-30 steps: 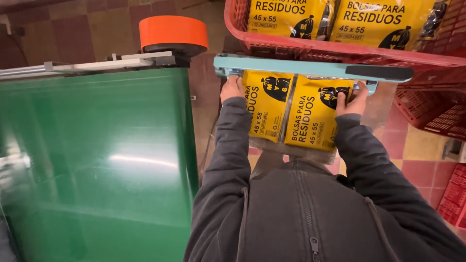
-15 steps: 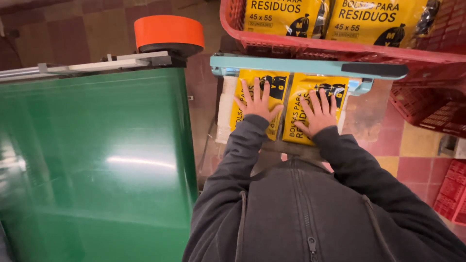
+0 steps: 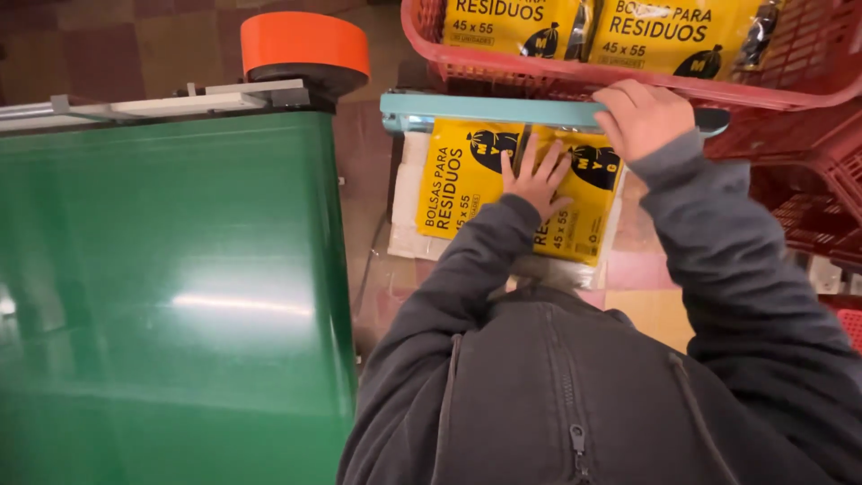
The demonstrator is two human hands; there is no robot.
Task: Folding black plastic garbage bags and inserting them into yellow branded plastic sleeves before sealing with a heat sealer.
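Two yellow printed packs in clear film lie side by side under a teal sealer bar [image 3: 485, 110]. My left hand [image 3: 537, 175] rests flat with fingers spread where the left pack [image 3: 460, 180] meets the right pack [image 3: 588, 216]. My right hand [image 3: 642, 117] is closed over the right part of the bar, near its black end. Grey jacket sleeves cover both arms and hide the packs' near edges.
A red plastic basket [image 3: 539, 70] just beyond the bar holds more yellow packs. Another red crate [image 3: 808, 207] stands at the right. A wide green glossy surface [image 3: 171, 287] fills the left, with an orange round part [image 3: 305, 43] at its far end. Tiled floor lies below.
My hands first held the packs by their sides, then lay flat on them. Now my right hand has lifted off the packs and closed on the teal bar.
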